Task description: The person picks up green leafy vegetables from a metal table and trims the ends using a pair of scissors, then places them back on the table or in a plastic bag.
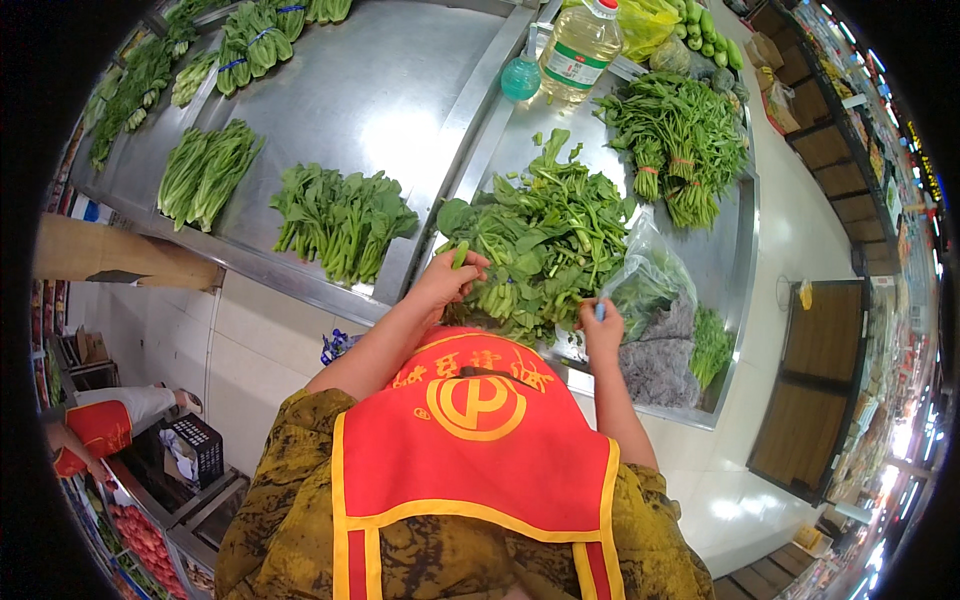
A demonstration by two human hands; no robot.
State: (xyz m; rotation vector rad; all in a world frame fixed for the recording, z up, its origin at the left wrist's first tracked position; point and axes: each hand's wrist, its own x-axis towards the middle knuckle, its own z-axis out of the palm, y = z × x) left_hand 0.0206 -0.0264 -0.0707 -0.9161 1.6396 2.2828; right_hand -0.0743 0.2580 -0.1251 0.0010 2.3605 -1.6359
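My left hand (452, 279) is at the near left edge of a loose pile of leafy greens (555, 240). A short green stem (460, 253) stands up from between its fingers. My right hand (603, 330) is at the near right edge of the pile, closed on a small blue object (600, 309); the fingers hide most of it, so I cannot tell what it is. Beneath and between my hands lies a bunch of greens (499, 296) with a bit of blue tie on it. The pile rests on a metal display counter (724, 247).
A clear plastic bag (649, 259) and a grey cloth (660, 360) lie right of my right hand. Bundled greens (682, 142), an oil jug (581, 56) and a teal bottle (520, 78) stand farther back. Trimmed greens (341, 221) lie left. Another person (97, 435) is at lower left.
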